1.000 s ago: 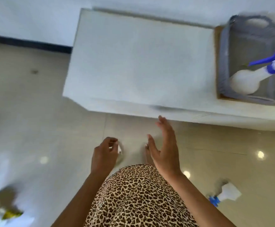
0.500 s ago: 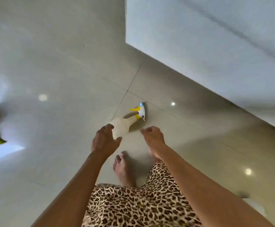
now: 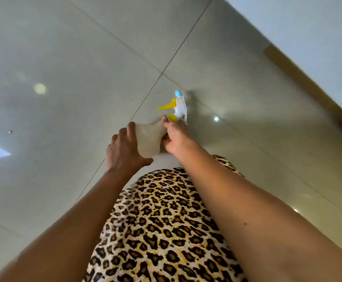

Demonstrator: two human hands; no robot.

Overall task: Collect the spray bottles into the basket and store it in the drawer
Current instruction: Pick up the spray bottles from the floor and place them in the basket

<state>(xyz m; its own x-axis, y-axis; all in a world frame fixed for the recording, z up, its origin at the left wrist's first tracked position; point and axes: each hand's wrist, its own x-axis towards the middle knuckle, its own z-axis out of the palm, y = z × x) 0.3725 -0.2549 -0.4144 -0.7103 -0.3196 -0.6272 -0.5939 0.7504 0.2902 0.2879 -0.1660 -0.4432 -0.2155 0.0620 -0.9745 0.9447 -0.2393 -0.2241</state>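
Glossy grey floor tiles (image 3: 64,58) fill the view, dark grout lines crossing just beyond the spray bottle (image 3: 151,137). That bottle, translucent white with a yellow trigger and pale blue nozzle tip, sits low over the tiles between your two hands, head pointing away from you. Your left hand (image 3: 125,149) wraps around its body, fingers closed on the near side. Your right hand (image 3: 174,137) grips the bottle at the neck, just beside the trigger. Below the bottle, your leopard-print garment (image 3: 162,220) shows between your forearms. Right of the bottle, a white cabinet face (image 3: 308,27) with a wooden edge runs diagonally.
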